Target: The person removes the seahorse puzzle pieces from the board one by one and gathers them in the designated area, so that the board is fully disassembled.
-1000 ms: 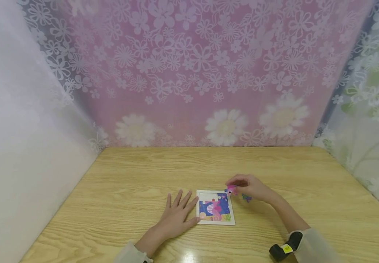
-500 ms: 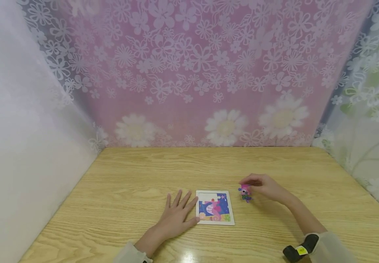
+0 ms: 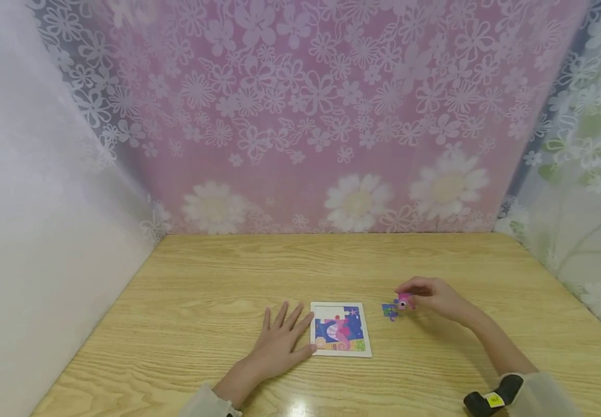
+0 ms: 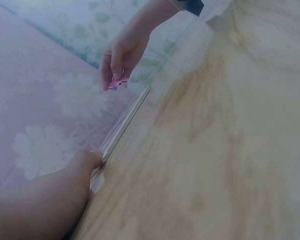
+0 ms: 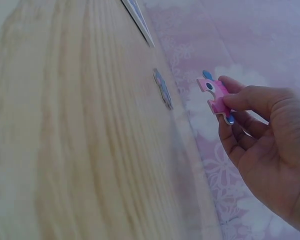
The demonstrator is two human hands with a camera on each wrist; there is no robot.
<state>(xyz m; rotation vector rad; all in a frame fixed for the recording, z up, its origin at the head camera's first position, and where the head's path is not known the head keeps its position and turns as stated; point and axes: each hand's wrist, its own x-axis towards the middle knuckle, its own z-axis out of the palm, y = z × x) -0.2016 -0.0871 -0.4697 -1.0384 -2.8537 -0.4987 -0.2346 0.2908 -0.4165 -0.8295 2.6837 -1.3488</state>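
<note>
A pink puzzle piece with a printed eye and blue tabs is pinched between the thumb and fingers of my right hand, raised over the table. Just left of it, a blue and green puzzle piece lies flat on the wood. My left hand rests on the table with fingers spread, its thumb and index fingertips at the left edge of a white-framed puzzle. Inside that frame a pink seahorse picture is partly filled in, with a bare white area at the upper left.
The wood-grain table runs back to a pink flowered curtain. A white wall stands on the left and a pale floral curtain on the right. A black strap device sits on the right wrist.
My right hand has moved right, away from the puzzle frame, carrying the pink piece past the blue and green one. My left hand and the frame stay in place.
</note>
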